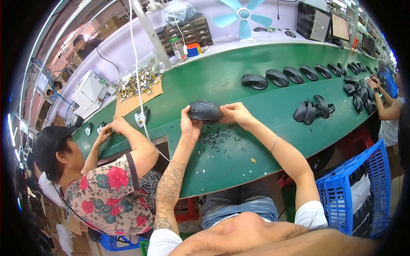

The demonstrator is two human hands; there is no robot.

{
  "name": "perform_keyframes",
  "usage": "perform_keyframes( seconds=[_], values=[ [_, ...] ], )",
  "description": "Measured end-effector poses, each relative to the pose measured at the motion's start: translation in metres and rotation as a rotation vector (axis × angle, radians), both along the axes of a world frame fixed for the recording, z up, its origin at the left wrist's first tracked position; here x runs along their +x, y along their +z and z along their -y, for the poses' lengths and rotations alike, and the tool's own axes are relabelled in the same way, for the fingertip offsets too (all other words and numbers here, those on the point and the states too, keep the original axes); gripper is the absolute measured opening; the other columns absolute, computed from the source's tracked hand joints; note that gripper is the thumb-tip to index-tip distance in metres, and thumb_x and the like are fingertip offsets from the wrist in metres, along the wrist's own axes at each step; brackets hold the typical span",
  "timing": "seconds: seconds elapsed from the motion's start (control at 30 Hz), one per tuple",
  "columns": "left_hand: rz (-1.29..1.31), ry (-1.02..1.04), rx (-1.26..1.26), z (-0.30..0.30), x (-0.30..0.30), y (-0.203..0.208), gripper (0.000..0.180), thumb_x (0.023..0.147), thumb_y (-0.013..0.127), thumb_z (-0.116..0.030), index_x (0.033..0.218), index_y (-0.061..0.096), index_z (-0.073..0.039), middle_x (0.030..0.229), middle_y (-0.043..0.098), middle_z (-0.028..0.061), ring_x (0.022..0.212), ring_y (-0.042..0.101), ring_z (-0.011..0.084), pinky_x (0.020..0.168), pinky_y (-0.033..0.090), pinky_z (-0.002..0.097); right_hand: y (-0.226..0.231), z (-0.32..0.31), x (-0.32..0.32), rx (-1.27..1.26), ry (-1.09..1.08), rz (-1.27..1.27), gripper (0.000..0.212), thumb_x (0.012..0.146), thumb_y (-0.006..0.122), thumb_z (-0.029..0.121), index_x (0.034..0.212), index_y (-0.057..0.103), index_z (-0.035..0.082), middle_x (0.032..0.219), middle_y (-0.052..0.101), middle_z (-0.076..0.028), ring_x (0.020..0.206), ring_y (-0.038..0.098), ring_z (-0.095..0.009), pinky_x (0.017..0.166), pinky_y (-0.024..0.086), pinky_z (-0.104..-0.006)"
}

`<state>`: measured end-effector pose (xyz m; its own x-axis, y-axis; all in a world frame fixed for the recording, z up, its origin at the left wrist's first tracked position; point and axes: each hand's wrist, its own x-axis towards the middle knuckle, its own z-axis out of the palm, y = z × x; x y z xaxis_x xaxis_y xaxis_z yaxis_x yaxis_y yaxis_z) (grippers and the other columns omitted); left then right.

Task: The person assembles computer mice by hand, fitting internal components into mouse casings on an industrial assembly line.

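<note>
A black computer mouse (205, 110) is held up over the green workbench (179, 98) between my two hands. My left hand (190, 124) grips its left end, fingers closed round the edge. At the other end, my right hand (237, 115) pinches the mouse with thumb and fingers. Small black strips (215, 137) lie scattered on the bench just below my hands. To the right rests a small group of loose black mouse shells (305, 112). Beyond my right hand, a row of black mice (277, 78) runs along the bench.
At left, a co-worker in a floral shirt (113, 187) handles things on the bench. Small parts fill a cardboard sheet (149, 94). A blue fan (244, 16) stands on the back shelf. A blue crate (337, 192) is at my right. A white cable (136, 55) hangs left of my hands.
</note>
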<state>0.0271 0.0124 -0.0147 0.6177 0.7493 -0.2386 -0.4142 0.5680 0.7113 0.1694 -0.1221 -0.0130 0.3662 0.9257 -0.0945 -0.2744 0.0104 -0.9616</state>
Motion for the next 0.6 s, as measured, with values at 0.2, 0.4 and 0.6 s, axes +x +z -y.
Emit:
perform_keyframes(
  seconds=[0.2, 0.4, 0.6],
  values=[
    [0.042, -0.085, 0.054, 0.007, -0.001, 0.007, 0.036, 0.084, 0.052, -0.042, 0.103, 0.054, -0.011, 0.099, 0.06, 0.0003, 0.09, 0.057, 0.0139, 0.079, 0.044, 0.0284, 0.001, 0.001, 0.004, 0.017, -0.041, -0.057, 0.039, 0.085, 0.061, 0.033, 0.103, 0.062, -0.001, 0.088, 0.065, -0.011, 0.078, 0.063, -0.019, 0.072, 0.051, -0.0312],
    [0.055, -0.208, 0.208, 0.018, -0.003, 0.014, 0.069, 0.085, 0.036, -0.06, 0.126, 0.038, -0.004, 0.131, 0.042, 0.0105, 0.118, 0.045, 0.0258, 0.097, 0.033, 0.0374, -0.008, 0.006, 0.039, 0.037, -0.341, -0.056, 0.038, 0.085, 0.06, 0.035, 0.098, 0.063, -0.001, 0.086, 0.065, -0.009, 0.075, 0.064, -0.018, 0.065, 0.049, -0.0261],
    [0.057, -0.259, 0.22, 0.021, -0.005, 0.014, 0.067, 0.087, 0.031, -0.057, 0.123, 0.042, -0.003, 0.13, 0.044, 0.013, 0.118, 0.046, 0.029, 0.095, 0.035, 0.0368, -0.013, 0.013, 0.072, -0.219, -0.591, 0.572, 0.033, 0.08, 0.066, 0.03, 0.092, 0.064, 0.0, 0.068, 0.066, -0.01, 0.066, 0.065, -0.014, 0.057, 0.048, -0.0273]
  ],
)
